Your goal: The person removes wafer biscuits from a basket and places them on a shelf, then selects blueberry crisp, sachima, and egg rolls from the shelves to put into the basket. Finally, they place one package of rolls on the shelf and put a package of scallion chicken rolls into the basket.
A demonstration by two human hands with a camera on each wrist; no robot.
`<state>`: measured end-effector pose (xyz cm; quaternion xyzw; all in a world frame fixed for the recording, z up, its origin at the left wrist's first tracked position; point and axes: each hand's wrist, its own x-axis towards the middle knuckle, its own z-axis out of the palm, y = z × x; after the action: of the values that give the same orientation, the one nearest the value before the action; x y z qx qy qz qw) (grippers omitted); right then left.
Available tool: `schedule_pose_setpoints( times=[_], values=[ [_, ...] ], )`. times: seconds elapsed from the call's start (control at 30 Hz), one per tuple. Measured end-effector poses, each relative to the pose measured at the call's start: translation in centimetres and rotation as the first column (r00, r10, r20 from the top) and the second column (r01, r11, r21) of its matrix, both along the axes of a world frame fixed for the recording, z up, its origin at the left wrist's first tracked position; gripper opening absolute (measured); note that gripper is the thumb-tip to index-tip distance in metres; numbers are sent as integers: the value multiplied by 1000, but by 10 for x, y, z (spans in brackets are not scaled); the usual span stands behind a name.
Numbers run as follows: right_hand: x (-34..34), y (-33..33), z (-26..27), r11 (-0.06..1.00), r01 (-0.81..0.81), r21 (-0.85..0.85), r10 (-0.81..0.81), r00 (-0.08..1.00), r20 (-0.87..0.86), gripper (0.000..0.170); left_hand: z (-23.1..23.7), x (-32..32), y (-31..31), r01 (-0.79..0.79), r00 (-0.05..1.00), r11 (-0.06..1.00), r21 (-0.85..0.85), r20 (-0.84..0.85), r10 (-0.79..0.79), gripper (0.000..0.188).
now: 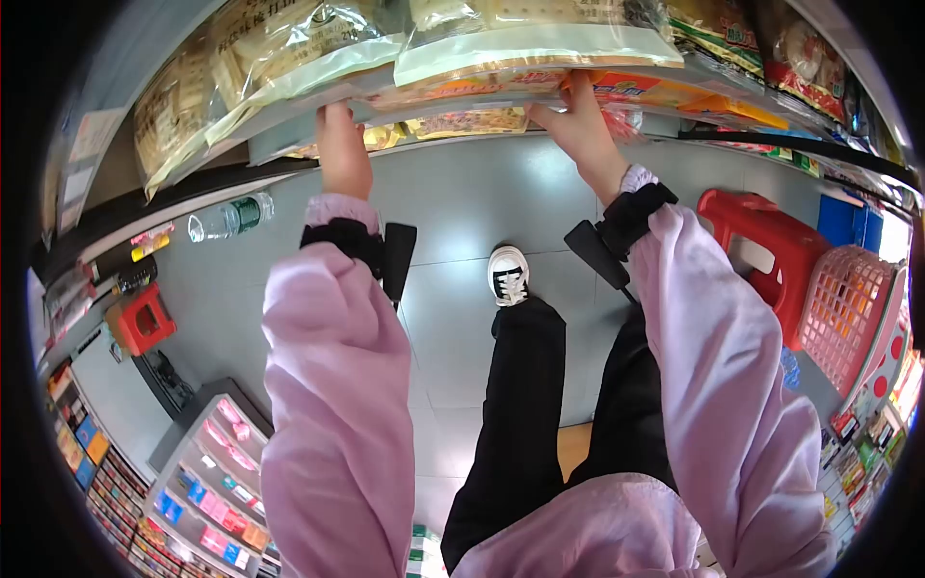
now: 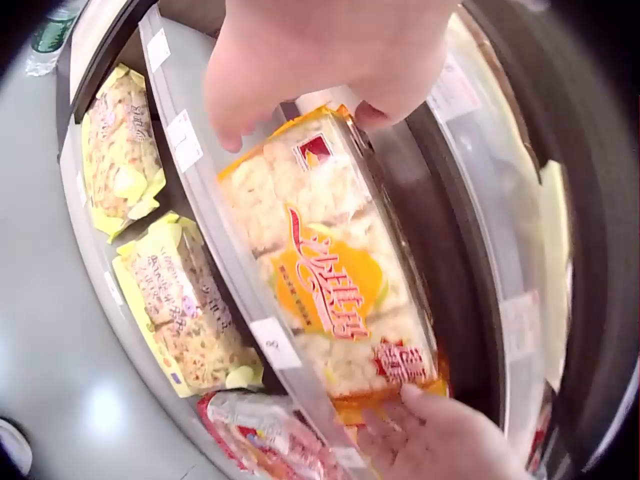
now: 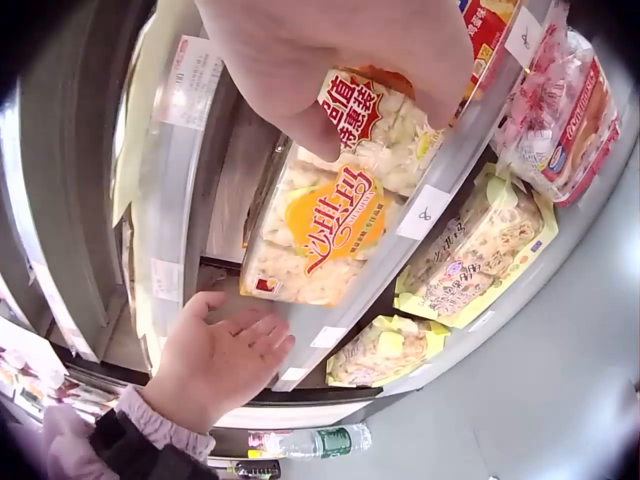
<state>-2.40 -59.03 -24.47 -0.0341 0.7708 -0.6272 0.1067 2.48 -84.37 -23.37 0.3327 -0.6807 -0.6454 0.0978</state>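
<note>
A clear pack of sachima (image 2: 330, 270) with orange edging lies on a middle shelf, its printed label face up. My right hand (image 1: 583, 130) grips one end of it; in the right wrist view, thumb and fingers come down at either side of that end. Reaching in at the opposite end, my left hand (image 3: 215, 350) has its palm turned up and fingers extended, close beside the pack. From the head view, large cracker bags (image 1: 540, 43) on the shelf above hide most of the pack.
Price tags line the shelf edge (image 3: 435, 205). On the shelf below are yellow-edged snack packs (image 2: 185, 300) and a red-and-clear bread bag (image 3: 565, 125). A plastic bottle (image 1: 231, 217) lies on the floor at left. To the right stand a red stool (image 1: 761, 231) and a pink basket (image 1: 848, 299).
</note>
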Motion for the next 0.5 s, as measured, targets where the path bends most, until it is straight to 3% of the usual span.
schedule_pose_setpoints(
  times=[0.07,0.2,0.3,0.33,0.5],
  values=[
    [-4,-6,-10,1000,22,22,-21,1000,-22,62,-4,-20,-5,-181,981,923,340,4,191,26],
    [1,-11,-20,973,84,214,-92,995,29,60,-19,-20,-12,-17,998,919,395,-48,39,21],
    [15,-9,-6,985,75,156,-92,990,109,60,-16,-7,-9,-3,983,884,468,-159,87,17],
    [20,-7,2,998,29,47,-34,992,119,63,-10,2,-7,-2,976,873,488,-190,109,22],
    [63,-15,30,998,16,-64,-10,996,93,66,20,63,4,83,952,944,319,-304,19,39]
  ],
)
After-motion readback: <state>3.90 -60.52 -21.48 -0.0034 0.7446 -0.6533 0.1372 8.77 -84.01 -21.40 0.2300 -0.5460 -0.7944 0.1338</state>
